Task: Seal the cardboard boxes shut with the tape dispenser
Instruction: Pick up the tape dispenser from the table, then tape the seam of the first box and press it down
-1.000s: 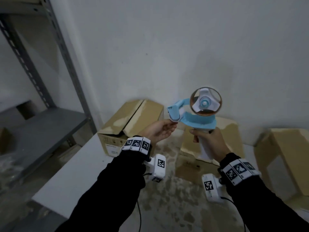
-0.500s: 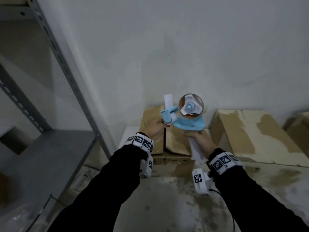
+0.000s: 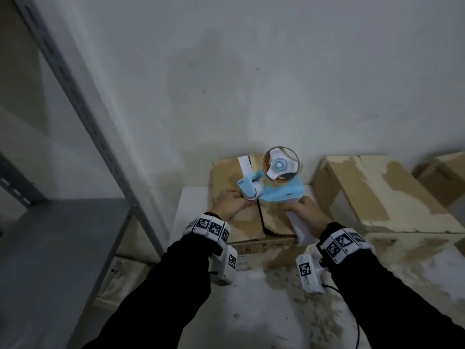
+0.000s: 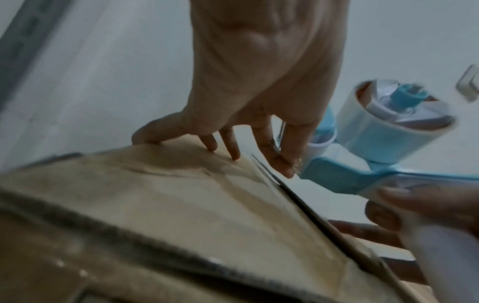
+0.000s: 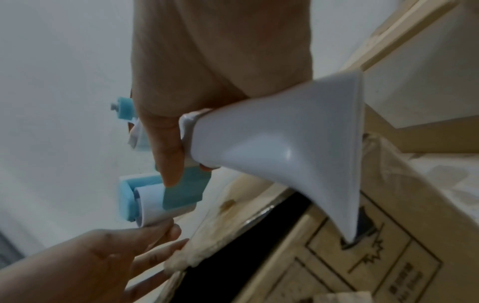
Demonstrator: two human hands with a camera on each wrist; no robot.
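Note:
A blue tape dispenser (image 3: 279,193) with a white handle and a roll of clear tape (image 3: 280,165) hovers over the left cardboard box (image 3: 226,177). My right hand (image 3: 305,214) grips the handle (image 5: 272,147). The box's top flaps (image 4: 181,205) meet along a dark, slightly open seam (image 3: 260,217). My left hand (image 3: 230,204) rests on the left flap with its outer fingers (image 4: 210,143) pressing the cardboard. Its thumb and forefinger (image 5: 168,228) pinch the tape end right under the dispenser's roller (image 5: 145,205). The clear tape itself is hard to see.
A second, longer cardboard box (image 3: 377,192) lies to the right and a third (image 3: 445,172) at the far right, all against the white wall. A grey metal shelf (image 3: 63,235) with its upright post (image 3: 100,137) stands on the left. The floor (image 3: 264,311) is stained.
The view has swung left and down. Both hands have lowered the dispenser from mid-air to the left box, and my left hand has come to rest on its flap.

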